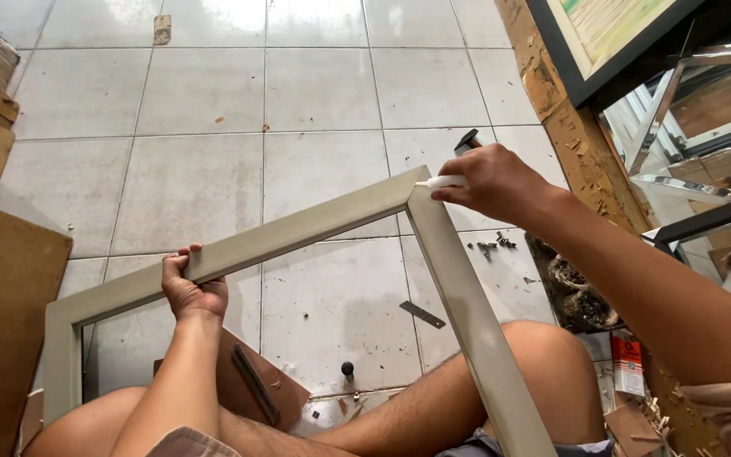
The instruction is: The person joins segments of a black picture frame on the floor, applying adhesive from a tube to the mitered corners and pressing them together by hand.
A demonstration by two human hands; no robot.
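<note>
Over tiled floor (315, 93): left hand (192, 288) gripping grey frame (298, 233), right hand (488, 182) pinching white stick (442, 181) at mitred corner (412, 193), filling the joint; needing steady pressure along the seam.

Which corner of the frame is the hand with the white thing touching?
The far corner, where the right hand presses a white tube. The other visible corner sits low on the left, untouched.

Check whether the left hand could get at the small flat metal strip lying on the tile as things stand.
Probably not right away. The left hand is wrapped around the frame's top rail, and the metal strip lies on the floor beyond, inside the frame opening. Nothing covers the strip, so letting go would leave the way free.
</note>
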